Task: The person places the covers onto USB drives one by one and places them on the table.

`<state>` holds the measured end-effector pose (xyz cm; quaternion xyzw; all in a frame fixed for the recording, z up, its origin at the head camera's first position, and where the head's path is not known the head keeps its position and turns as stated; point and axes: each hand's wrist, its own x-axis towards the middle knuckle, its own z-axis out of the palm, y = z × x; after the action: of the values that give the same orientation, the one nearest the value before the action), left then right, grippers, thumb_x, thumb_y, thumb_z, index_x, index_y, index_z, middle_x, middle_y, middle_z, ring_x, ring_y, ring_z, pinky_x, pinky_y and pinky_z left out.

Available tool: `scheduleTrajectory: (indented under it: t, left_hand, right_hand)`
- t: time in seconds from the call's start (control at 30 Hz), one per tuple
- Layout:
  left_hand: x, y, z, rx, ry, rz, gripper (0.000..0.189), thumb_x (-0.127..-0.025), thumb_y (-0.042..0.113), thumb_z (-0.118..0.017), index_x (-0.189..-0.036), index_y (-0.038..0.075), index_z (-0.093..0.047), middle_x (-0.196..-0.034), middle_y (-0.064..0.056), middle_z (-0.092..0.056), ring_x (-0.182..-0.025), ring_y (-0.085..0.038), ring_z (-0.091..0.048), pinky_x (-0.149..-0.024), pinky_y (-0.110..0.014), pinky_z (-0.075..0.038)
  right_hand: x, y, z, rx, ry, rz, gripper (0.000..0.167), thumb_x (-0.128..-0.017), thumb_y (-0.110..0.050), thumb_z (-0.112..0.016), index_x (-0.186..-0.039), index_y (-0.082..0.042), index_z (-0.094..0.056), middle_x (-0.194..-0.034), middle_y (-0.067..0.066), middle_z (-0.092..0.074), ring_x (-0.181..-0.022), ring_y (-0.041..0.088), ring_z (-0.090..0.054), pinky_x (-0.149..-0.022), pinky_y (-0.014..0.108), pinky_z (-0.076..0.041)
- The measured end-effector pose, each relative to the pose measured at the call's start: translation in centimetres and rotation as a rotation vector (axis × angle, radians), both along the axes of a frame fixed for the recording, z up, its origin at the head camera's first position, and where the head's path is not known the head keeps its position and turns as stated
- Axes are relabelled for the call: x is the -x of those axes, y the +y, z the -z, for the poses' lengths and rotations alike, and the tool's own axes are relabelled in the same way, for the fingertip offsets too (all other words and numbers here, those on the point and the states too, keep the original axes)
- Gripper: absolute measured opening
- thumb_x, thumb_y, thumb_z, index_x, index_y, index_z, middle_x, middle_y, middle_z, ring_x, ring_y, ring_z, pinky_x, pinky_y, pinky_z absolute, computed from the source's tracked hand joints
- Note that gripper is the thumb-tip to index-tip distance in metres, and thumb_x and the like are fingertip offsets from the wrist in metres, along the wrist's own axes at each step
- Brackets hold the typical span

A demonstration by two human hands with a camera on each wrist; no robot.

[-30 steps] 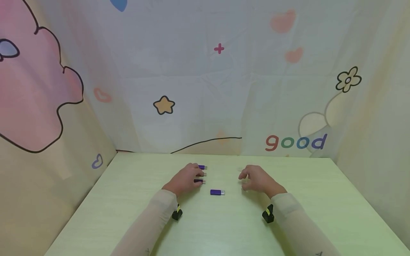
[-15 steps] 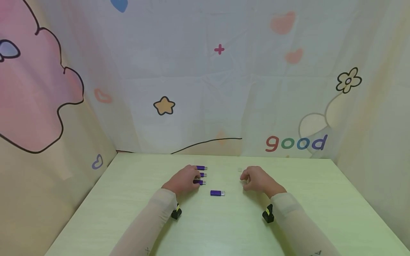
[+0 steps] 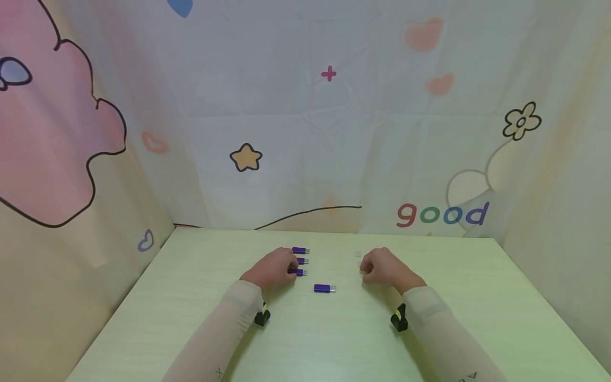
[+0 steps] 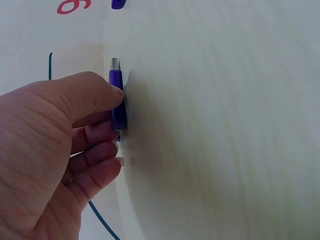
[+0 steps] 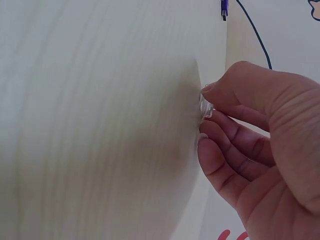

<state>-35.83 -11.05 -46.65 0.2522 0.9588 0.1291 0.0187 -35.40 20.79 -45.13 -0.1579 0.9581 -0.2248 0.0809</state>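
Note:
My left hand pinches the nearest of three purple USB flash drives in a column, this flash drive having its metal plug bare and pointing right in the head view. Just beyond it lie the middle flash drive and the far flash drive, both with bare plugs. Across the table, the thumb and fingers of my right hand pinch a small clear plastic cap close to the tabletop. A fourth purple flash drive lies between the hands, nearer me, with a clear cap over its plug.
Another clear cap lies beyond my right fingertips. The pale table ends at a printed cloth backdrop, which also stands at both sides. Black wrist cameras sit at both cuffs.
My right thumb and fingers have come together on the clear cap. My left fingers have drawn slightly back and left, uncovering more of the far and middle flash drives.

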Motion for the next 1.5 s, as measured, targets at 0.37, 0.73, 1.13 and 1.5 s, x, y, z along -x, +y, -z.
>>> scheduleTrajectory:
  t: [0.37,0.73,1.13,1.5]
  left_hand:
    - [0.26,-0.22,0.15,0.000,0.003,0.000,0.014,-0.090,0.017,-0.076,-0.101,0.009,-0.077,-0.098,0.000,-0.066,-0.092,-0.016,-0.055,-0.098,-0.039,-0.052]
    - [0.62,-0.16,0.00,0.000,-0.002,0.013,0.004,-0.089,0.015,-0.076,-0.086,0.014,-0.074,-0.082,0.004,-0.061,-0.079,-0.014,-0.052,-0.080,-0.032,-0.048]
    - [0.53,-0.23,-0.06,-0.023,-0.015,0.018,0.008,-0.086,0.010,-0.076,-0.080,0.014,-0.072,-0.077,0.005,-0.061,-0.074,-0.013,-0.052,-0.073,-0.029,-0.047]
    - [0.21,-0.31,-0.14,-0.044,-0.050,-0.011,0.006,-0.083,0.009,-0.077,-0.088,0.011,-0.074,-0.084,0.003,-0.064,-0.078,-0.014,-0.055,-0.080,-0.032,-0.052]
  right_hand:
    - [0.00,-0.14,-0.41,-0.027,-0.016,0.026,0.008,-0.083,-0.009,-0.080,-0.082,-0.013,-0.074,-0.083,0.000,-0.064,-0.080,0.018,-0.055,-0.074,0.031,-0.050]
    - [-0.03,-0.36,-0.60,-0.038,-0.034,0.032,0.008,-0.083,-0.009,-0.081,-0.083,-0.013,-0.074,-0.085,0.001,-0.065,-0.082,0.019,-0.056,-0.077,0.032,-0.052]
    - [0.13,-0.79,-0.74,-0.061,-0.029,0.036,0.010,-0.081,-0.009,-0.083,-0.082,-0.012,-0.074,-0.085,0.001,-0.066,-0.080,0.018,-0.057,-0.076,0.032,-0.053]
    - [0.18,-0.56,-0.47,-0.064,-0.011,0.021,0.012,-0.079,-0.009,-0.083,-0.079,-0.012,-0.072,-0.083,0.001,-0.064,-0.079,0.018,-0.055,-0.073,0.031,-0.050]
